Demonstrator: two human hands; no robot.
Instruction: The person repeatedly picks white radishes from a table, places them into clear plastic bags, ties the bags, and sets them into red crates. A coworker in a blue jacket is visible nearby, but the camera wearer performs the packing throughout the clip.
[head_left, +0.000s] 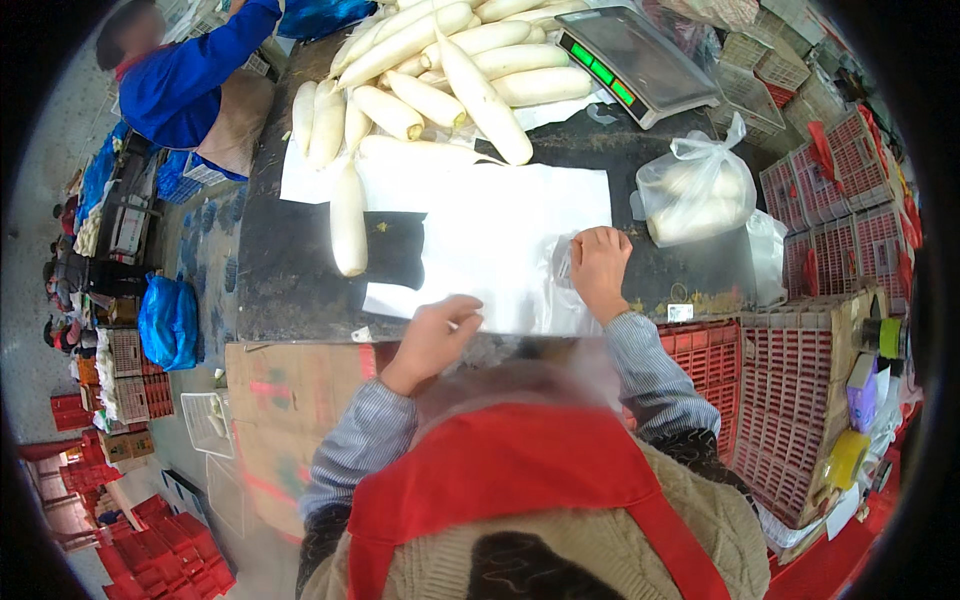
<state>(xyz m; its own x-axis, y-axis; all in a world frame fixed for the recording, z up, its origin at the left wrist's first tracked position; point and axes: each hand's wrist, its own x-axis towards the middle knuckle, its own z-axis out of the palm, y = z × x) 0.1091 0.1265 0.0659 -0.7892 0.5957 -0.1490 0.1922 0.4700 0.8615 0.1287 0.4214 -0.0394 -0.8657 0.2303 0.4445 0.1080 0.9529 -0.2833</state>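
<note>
My left hand (435, 341) is at the table's front edge with its fingers curled. A small white bit shows by its thumb; whether it grips anything is unclear. My right hand (602, 271) has its fingers bent over the edge of a clear plastic bag (553, 289), which lies flat and wrinkled on white paper sheets (517, 202). Beyond the paper, long white radishes (480, 90) are heaped, and a single white radish (349, 217) lies apart on the left. To the right of my right hand stands a knotted plastic bag (697, 187) with radishes inside.
A digital scale (637, 60) with lit green displays stands at the table's (292, 277) far right. Red and pale plastic crates (791, 405) are stacked to the right. A person in blue (187, 82) is at the far left, near a blue bag (169, 321) on the floor.
</note>
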